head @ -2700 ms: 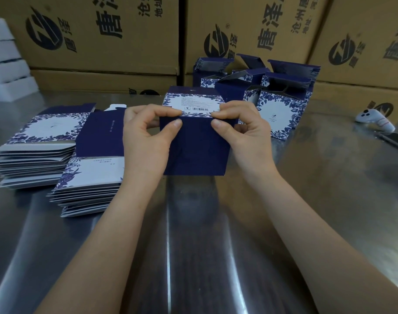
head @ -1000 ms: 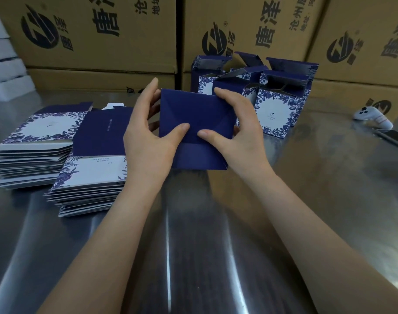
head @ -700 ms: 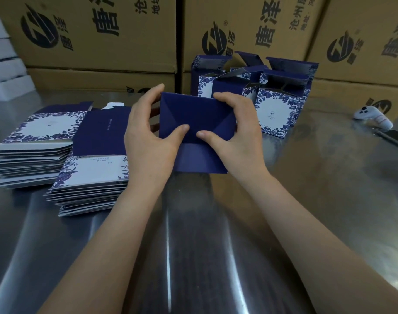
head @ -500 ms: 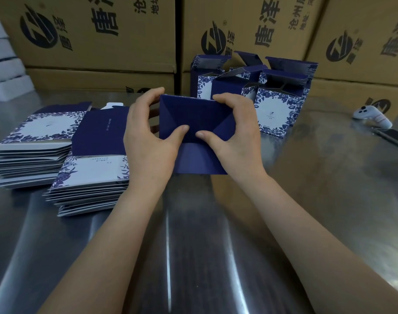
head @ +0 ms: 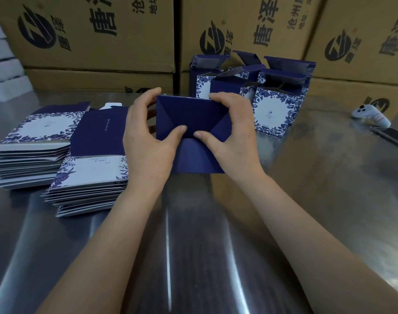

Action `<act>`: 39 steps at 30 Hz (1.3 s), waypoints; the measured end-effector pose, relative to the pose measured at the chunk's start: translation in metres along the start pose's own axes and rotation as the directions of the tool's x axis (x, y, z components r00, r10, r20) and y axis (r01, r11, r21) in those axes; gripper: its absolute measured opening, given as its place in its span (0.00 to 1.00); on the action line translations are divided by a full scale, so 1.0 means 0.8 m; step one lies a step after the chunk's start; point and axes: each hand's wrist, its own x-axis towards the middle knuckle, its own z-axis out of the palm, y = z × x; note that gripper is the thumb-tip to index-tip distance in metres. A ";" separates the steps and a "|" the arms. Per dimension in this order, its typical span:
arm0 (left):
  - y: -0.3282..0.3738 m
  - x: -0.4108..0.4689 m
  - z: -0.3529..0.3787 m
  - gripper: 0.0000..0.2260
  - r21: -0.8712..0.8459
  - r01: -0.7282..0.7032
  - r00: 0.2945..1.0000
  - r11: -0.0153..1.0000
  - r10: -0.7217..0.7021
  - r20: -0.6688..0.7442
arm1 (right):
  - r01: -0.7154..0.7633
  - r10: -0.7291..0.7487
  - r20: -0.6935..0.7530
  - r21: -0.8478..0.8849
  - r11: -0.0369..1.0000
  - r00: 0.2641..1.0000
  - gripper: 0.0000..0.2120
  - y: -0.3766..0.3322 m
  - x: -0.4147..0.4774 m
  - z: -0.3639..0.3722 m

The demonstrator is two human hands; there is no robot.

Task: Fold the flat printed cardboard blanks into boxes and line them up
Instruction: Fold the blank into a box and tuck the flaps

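Note:
I hold a navy blue box (head: 191,118) above the metal table, its folded bottom flaps turned toward me. My left hand (head: 148,141) grips its left side and my right hand (head: 233,137) its right side, both thumbs pressing on the flaps at the middle. Two stacks of flat printed blanks lie at the left: a near stack (head: 89,177) and a far stack (head: 32,146). Several folded boxes (head: 275,109) with open top flaps stand grouped behind my hands.
Large brown cartons (head: 103,32) with printed characters wall off the back of the steel table (head: 216,245). White foam blocks (head: 3,71) sit at the far left. A white controller (head: 370,114) and a dark phone (head: 395,138) lie at the right.
The box was turned so its barcode panel went away and its bottom faces me. The flaps folded inward, and both thumbs now press them at the centre.

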 end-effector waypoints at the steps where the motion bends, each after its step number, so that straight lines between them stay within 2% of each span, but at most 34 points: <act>1: 0.000 0.000 0.000 0.29 -0.008 0.004 1.000 1.000 -0.004 0.008 | 0.000 0.000 0.004 0.004 1.000 1.000 0.27 0.000 0.000 -0.001; 11: -0.002 0.001 0.000 0.32 -0.022 0.026 0.997 0.999 -0.024 0.068 | -0.028 0.024 0.064 0.055 0.998 0.998 0.27 0.000 0.001 -0.004; 19: -0.007 0.002 0.001 0.34 -0.130 0.045 0.990 0.990 -0.026 0.141 | -0.044 0.036 0.070 0.120 0.992 0.997 0.26 0.002 0.003 -0.006; 26: -0.009 -0.002 0.002 0.33 -0.016 -0.124 0.984 0.992 0.125 0.130 | -0.103 0.104 0.005 0.137 0.985 0.995 0.20 -0.001 0.003 -0.004; 31: -0.012 -0.010 0.012 0.31 0.105 -0.296 0.948 0.949 0.278 0.157 | -0.271 0.266 0.054 0.125 0.954 0.962 0.26 -0.008 0.005 -0.003; 39: -0.005 -0.014 0.018 0.34 0.064 -0.323 0.921 0.944 0.298 0.251 | -0.418 0.408 0.092 0.242 0.876 0.908 0.32 0.001 0.013 -0.002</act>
